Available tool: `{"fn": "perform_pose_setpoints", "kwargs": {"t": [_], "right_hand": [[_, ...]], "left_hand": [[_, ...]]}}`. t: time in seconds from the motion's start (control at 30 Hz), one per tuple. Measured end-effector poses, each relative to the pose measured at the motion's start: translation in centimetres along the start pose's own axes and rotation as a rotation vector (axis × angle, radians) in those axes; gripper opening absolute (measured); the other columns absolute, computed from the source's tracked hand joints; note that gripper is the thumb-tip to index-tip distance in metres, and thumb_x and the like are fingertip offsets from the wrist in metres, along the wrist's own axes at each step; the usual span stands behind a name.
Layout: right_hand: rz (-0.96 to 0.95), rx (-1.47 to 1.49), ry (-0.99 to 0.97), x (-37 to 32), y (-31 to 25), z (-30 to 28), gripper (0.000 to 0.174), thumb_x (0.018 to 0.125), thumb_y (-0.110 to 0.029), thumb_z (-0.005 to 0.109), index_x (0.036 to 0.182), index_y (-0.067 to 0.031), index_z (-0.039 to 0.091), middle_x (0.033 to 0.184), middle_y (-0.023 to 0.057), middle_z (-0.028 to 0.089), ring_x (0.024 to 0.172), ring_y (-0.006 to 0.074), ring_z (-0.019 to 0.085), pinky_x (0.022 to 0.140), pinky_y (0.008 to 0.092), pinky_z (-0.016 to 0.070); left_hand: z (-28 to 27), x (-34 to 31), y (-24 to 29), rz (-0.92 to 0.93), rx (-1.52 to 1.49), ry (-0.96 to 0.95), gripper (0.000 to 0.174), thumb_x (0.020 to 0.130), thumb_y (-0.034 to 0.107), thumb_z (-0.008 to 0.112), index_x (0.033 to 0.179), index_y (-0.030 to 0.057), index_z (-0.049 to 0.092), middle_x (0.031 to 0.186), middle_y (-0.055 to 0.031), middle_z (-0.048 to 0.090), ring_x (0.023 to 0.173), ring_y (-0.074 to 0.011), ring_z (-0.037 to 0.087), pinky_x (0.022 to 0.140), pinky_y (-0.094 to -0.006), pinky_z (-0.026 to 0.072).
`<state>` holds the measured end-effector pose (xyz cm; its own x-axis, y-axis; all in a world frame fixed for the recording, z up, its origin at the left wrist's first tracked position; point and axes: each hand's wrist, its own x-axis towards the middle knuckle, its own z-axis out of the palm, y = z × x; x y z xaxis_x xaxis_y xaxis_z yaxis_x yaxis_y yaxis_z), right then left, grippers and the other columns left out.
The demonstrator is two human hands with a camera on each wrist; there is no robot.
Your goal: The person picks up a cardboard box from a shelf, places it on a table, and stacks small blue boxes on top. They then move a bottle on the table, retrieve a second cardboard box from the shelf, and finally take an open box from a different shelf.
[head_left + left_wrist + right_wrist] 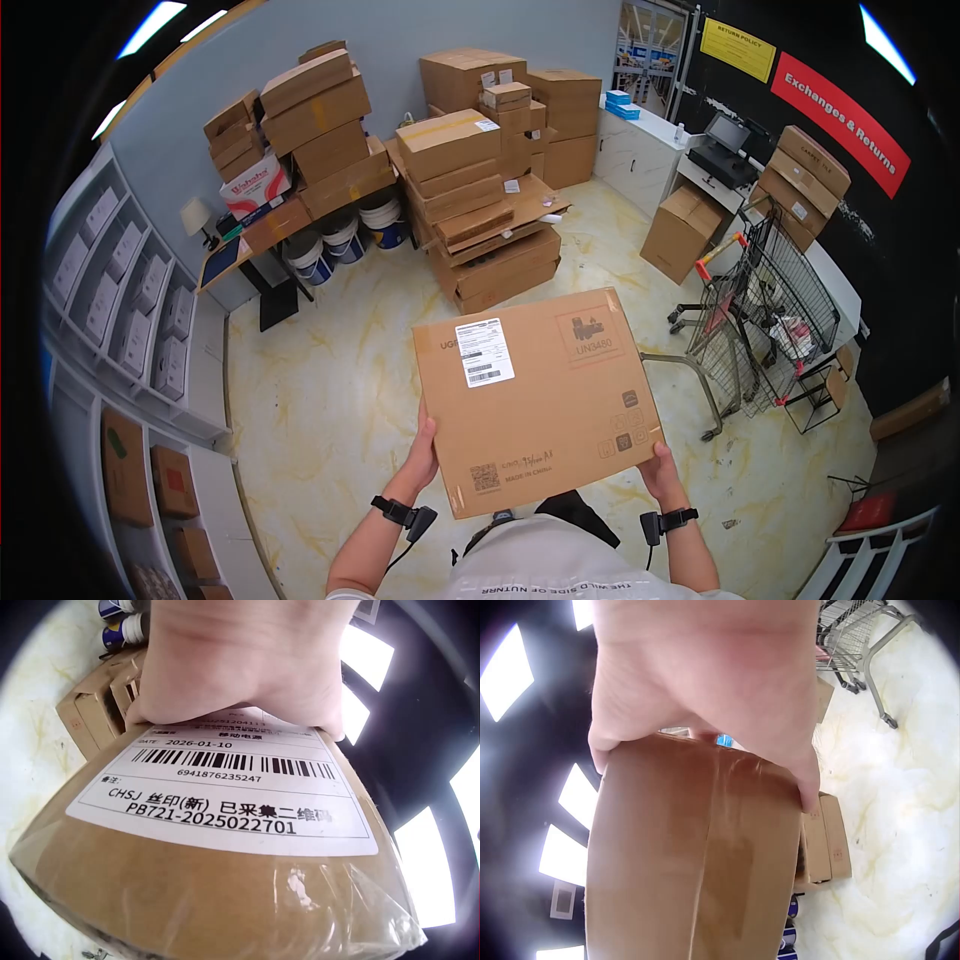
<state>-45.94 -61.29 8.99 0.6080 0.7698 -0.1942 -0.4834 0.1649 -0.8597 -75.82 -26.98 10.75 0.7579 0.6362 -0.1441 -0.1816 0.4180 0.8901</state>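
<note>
A flat brown cardboard box [540, 410] is held up in front of the body, over the floor. A white shipping label and a printed UN3480-style mark show on its top face, with a QR code near the lower left corner. My left hand [424, 455] grips the left side, thumb at the top edge; in the left wrist view it covers part of a barcode label [225, 802] on that side. On the opposite side my right hand [660, 474] holds the box, its fingers spanning the taped end [682, 840] in the right wrist view. Most fingertips are hidden.
Stacked cartons [450, 150] stand ahead, with more boxes on a desk [235, 262] above several buckets [343, 243]. A shopping cart [770, 300] is at the right beside a counter [655, 135]. Shelves [190, 425] with boxes line the left.
</note>
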Motion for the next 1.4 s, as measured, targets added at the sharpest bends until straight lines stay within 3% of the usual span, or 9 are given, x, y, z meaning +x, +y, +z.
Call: {"fn": "perform_pose_setpoints", "kwargs": {"t": [0.03,0.07,0.17,0.3,0.8,0.87,1.1,1.27,1.4], "right_hand": [[-0.01,0.011,0.014,1.6,-0.1,-0.7,0.088,0.083,-0.055,0.069,0.15,-0.0071,0.039,0.144,0.0084,0.054,0.133,0.0244,0.05,0.111,0.0444,0.0386],[-0.02,0.052,0.078,3.0,0.0,-1.8,0.087,0.083,-0.055,0.068,0.15,-0.0072,0.041,0.144,0.0084,0.054,0.133,0.0244,0.05,0.111,0.0445,0.0389],[-0.049,0.122,0.161,6.9,-0.3,-4.2,0.082,0.085,-0.056,0.064,0.149,-0.0078,0.043,0.145,0.0086,0.054,0.133,0.025,0.051,0.11,0.045,0.0394],[-0.036,0.189,0.223,15.2,-1.4,-8.4,0.077,0.087,-0.056,0.06,0.148,-0.0109,0.044,0.143,0.008,0.055,0.129,0.0251,0.053,0.107,0.0458,0.0418],[-0.082,0.114,0.261,48.2,-14.4,-15.5,0.075,0.086,-0.051,0.064,0.146,-0.0113,0.045,0.139,0.0073,0.056,0.127,0.0222,0.054,0.106,0.0442,0.0413],[-0.087,0.086,0.272,51.0,-15.1,-16.7,0.076,0.085,-0.053,0.065,0.146,-0.0124,0.045,0.14,0.0063,0.055,0.128,0.0222,0.052,0.106,0.0445,0.0409],[-0.045,-0.037,0.301,60.9,-21.1,-21.0,0.086,0.087,-0.071,0.059,0.15,-0.0152,0.042,0.147,0.0041,0.051,0.129,0.0213,0.05,0.104,0.0425,0.0397],[-0.017,0.084,0.235,66.5,-29.1,-22.8,0.106,0.082,-0.077,0.059,0.16,-0.015,0.024,0.159,0.0056,0.037,0.144,0.0298,0.036,0.113,0.0578,0.0324],[-0.001,0.062,0.225,70.7,-31.1,-25.7,0.109,0.08,-0.071,0.069,0.16,-0.0143,0.022,0.157,0.0046,0.039,0.143,0.0245,0.039,0.113,0.0495,0.0361]], "left_hand": [[1.5,2.4,0.7,0.064,0.089,-0.068,0.093,0.093,0.071,0.049,0.161,0.0187,0.012,0.162,-0.0074,0.026,0.147,-0.0254,0.031,0.116,-0.0456,0.036],[2.0,5.0,0.9,-0.005,0.089,-0.145,0.108,0.09,0.073,0.054,0.162,0.0197,-0.005,0.169,-0.0068,0.0,0.154,-0.0249,0.007,0.123,-0.0444,0.0165],[5.3,11.1,0.9,-0.022,0.187,-0.178,0.112,0.089,0.075,0.053,0.161,0.0175,-0.009,0.169,-0.0076,-0.004,0.155,-0.026,0.004,0.124,-0.0443,0.0123],[7.9,18.5,-0.8,0.112,0.28,-0.216,0.114,0.089,0.074,0.055,0.161,0.0161,-0.011,0.169,-0.0084,-0.004,0.155,-0.0274,0.004,0.124,-0.0443,0.011],[15.3,47.4,-1.1,-0.124,0.045,-0.039,0.105,0.089,0.053,0.069,0.162,0.0198,0.003,0.165,-0.0084,0.016,0.151,-0.0249,0.019,0.121,-0.0417,0.0224],[15.4,52.4,-1.4,-0.159,-0.002,-0.072,0.1,0.088,0.041,0.07,0.162,0.0182,0.006,0.163,-0.0093,0.021,0.15,-0.0254,0.022,0.121,-0.0416,0.0233],[18.1,72.6,-1.6,-0.207,-0.045,-0.206,0.096,0.088,0.037,0.068,0.161,0.0164,0.01,0.162,-0.0103,0.024,0.149,-0.0255,0.024,0.12,-0.0414,0.0242],[22.3,86.0,1.5,-0.31,-0.064,-0.357,0.098,0.087,0.038,0.068,0.162,0.0164,0.008,0.164,-0.0112,0.021,0.151,-0.0251,0.022,0.121,-0.0406,0.0236],[25.1,95.8,1.7,-0.372,0.023,-0.426,0.099,0.087,0.038,0.068,0.162,0.0147,0.007,0.164,-0.0116,0.02,0.15,-0.025,0.022,0.121,-0.0401,0.0239]]}}
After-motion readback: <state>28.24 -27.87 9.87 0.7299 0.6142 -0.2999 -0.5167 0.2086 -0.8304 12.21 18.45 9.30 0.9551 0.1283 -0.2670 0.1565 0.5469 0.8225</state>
